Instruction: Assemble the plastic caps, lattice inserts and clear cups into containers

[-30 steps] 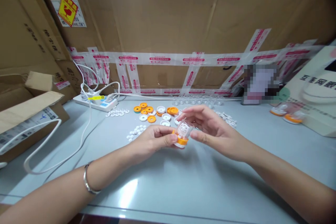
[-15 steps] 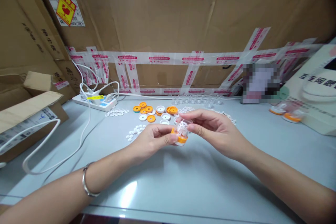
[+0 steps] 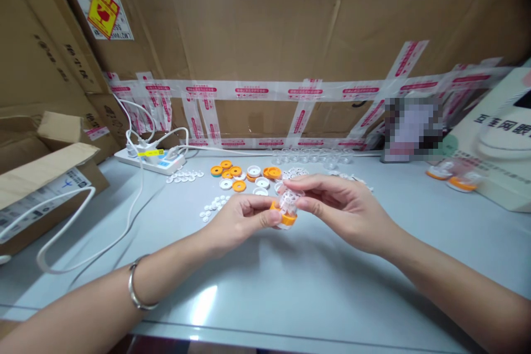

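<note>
My left hand (image 3: pixel 244 218) grips an orange ring-shaped base (image 3: pixel 288 220) with a white underside, thumb in front and fingers behind. On top of that base sits a clear plastic cup (image 3: pixel 291 197) with white lattice-like parts inside. The thumb and fingers of my right hand (image 3: pixel 344 207) close around the cup from the right and above. Both hands hold this one small assembly just above the table. Behind it lie orange rings (image 3: pixel 239 186), white rings (image 3: pixel 262 183) and small white discs (image 3: pixel 211 207).
Clear plastic cups (image 3: pixel 329 161) stand along the back. Two orange-based assemblies (image 3: pixel 462 182) sit at right beside a printed box (image 3: pixel 501 138). A power strip (image 3: pixel 151 161) with white cables and an open carton (image 3: pixel 53 193) are at left. Cardboard (image 3: pixel 249 22) walls the rear.
The clear cup and its white contents look slightly turned in my right fingers. Both hands stay in nearly the same place.
</note>
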Available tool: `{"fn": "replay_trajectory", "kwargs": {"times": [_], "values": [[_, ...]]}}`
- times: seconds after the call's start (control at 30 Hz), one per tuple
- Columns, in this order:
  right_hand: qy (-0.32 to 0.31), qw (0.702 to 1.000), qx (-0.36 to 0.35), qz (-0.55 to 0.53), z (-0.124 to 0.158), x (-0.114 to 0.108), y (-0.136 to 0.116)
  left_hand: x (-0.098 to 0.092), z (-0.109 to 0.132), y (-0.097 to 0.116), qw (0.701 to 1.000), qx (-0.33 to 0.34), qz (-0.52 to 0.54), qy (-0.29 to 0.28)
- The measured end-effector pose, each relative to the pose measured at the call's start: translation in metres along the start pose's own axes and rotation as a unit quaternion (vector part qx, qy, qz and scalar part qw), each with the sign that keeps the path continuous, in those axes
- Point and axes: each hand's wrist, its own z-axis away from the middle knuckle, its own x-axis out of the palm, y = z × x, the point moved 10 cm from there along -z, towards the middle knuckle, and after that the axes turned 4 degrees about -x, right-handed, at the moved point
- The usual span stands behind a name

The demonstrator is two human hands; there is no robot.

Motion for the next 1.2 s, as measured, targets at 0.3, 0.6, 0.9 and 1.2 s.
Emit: {"fn": "replay_trajectory", "kwargs": {"times": [0.3, 0.6, 0.9, 1.2], "values": [[0.018, 1.0, -0.006, 0.007, 0.001, -0.002, -0.005, 0.002, 0.0, 0.001, 1.0, 0.005, 0.012, 0.0], [0.042, 0.998, 0.016, -0.035, 0.002, 0.003, 0.005, -0.003, -0.001, 0.0, 0.999, 0.02, -0.024, 0.037], [0.116, 0.987, 0.068, -0.093, 0.006, 0.002, 0.035, -0.003, -0.004, -0.017, 0.999, -0.009, 0.038, 0.038], [0.063, 0.963, 0.156, -0.212, 0.006, 0.018, 0.056, 0.001, -0.01, -0.028, 0.979, -0.063, 0.195, 0.019]]}}
